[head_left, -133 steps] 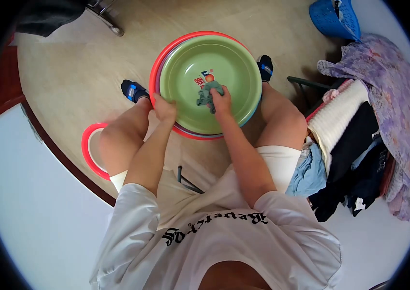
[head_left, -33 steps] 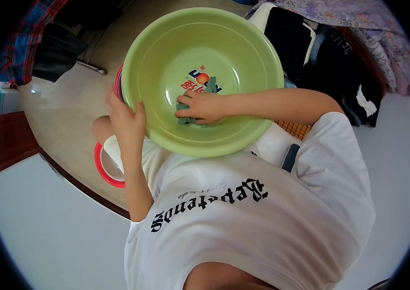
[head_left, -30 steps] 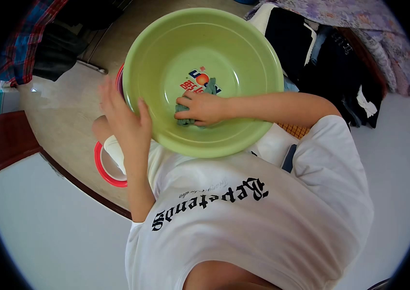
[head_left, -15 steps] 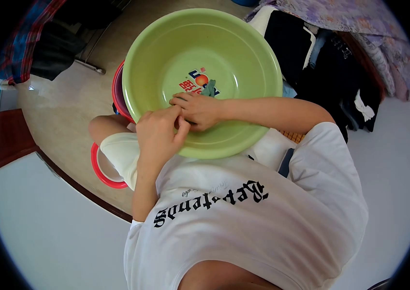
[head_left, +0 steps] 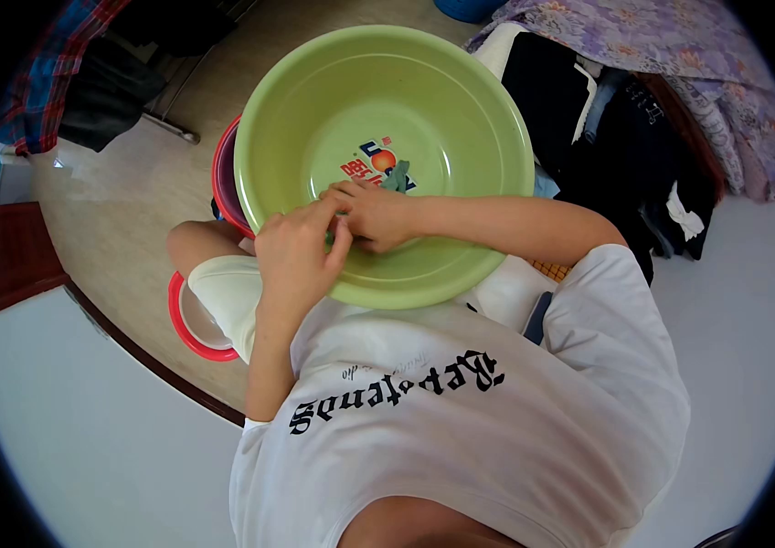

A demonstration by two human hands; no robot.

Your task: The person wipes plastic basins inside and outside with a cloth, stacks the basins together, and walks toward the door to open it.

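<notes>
A large light-green plastic basin (head_left: 479,119) is in front of my body, with a printed logo (head_left: 378,157) on its inner bottom. Both hands are inside it, close together near the rim on my side. My right hand (head_left: 374,215) is closed around a small grey-green cloth (head_left: 397,176), whose end pokes out past the knuckles. My left hand (head_left: 299,245) touches it from the left, fingers bent, with a bit of the same green cloth showing between the two hands. Most of the cloth is hidden by my fingers.
Beneath the basin at left is a red basin (head_left: 225,173); a red-rimmed white one (head_left: 179,320) stands lower on the floor. Dark clothes (head_left: 621,173) are piled at right beside a floral purple cloth (head_left: 643,36). A clothes rack (head_left: 173,128) stands at upper left.
The basin sits slightly lower in view, as the view has shifted a little. Both hands stay together on the cloth, with only small finger movement.
</notes>
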